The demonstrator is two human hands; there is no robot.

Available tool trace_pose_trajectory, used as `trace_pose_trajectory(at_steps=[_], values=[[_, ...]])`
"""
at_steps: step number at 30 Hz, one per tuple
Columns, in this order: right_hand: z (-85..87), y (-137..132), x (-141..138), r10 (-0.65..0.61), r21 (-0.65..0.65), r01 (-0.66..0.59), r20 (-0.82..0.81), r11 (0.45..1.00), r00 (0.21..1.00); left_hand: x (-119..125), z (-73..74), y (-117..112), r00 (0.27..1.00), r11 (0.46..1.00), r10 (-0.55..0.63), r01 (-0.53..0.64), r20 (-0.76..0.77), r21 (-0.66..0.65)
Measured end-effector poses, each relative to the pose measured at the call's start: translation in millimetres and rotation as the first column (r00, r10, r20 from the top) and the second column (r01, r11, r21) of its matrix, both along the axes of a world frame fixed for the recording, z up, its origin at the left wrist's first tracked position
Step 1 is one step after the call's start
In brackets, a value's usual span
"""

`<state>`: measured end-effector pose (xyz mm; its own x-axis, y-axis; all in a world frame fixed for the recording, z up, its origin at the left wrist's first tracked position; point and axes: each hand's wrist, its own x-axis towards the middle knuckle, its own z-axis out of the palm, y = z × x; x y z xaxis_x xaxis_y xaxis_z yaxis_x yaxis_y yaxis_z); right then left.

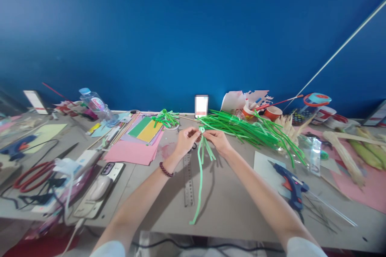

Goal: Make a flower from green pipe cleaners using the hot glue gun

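Both hands meet over the middle of the table around a bunch of light green pipe cleaners [200,176]. Its top is looped into a small knot between my fingertips. My left hand [187,139] pinches the knot from the left, a dark beaded bracelet on its wrist. From the right, my right hand [219,140] has its fingers closed on the same bunch. One long strand hangs toward the table's front, and several shorter ends fan out below the knot. Under the strands lies a clear ruler [188,180].
Behind my right hand lies a pile of green pipe cleaners [241,128]. A blue glue gun [291,184] rests at right. Coloured paper [129,152], a phone [101,192], red-handled scissors [34,176] and a water bottle [98,104] are at left. Another phone [201,106] leans against the wall.
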<state>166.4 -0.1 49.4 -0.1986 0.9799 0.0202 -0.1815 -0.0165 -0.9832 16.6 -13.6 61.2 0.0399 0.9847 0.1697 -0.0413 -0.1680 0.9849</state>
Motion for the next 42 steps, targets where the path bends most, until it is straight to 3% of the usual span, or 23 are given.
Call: trace_pose_trajectory(at_steps=[7,12,24,35,42], values=[[2.8,0.4,2.3,0.089,-0.077,-0.102,-0.152,0.992,0.984,-4.4,1.7,2.8,0.964,0.979,-0.086,0.129,0.25,-0.159],[10.8,-3.3,3.7,0.143,-0.099,-0.162,-0.178,0.982,0.974,-7.6,2.1,3.9,0.922,0.957,-0.186,0.249,0.34,-0.15],[9.8,-3.9,3.3,0.196,-0.076,-0.21,-0.16,0.975,0.967,-4.8,-4.4,5.4,0.893,0.946,-0.202,0.284,0.402,-0.156],[9.8,-5.7,0.3,0.187,-0.064,-0.195,-0.118,0.979,0.975,2.4,-4.2,1.0,0.9,0.974,-0.142,0.201,0.413,-0.104],[8.4,-3.7,3.0,0.196,-0.021,-0.199,-0.095,0.98,0.976,1.1,-2.2,0.6,0.815,0.939,-0.185,0.311,0.549,-0.146]])
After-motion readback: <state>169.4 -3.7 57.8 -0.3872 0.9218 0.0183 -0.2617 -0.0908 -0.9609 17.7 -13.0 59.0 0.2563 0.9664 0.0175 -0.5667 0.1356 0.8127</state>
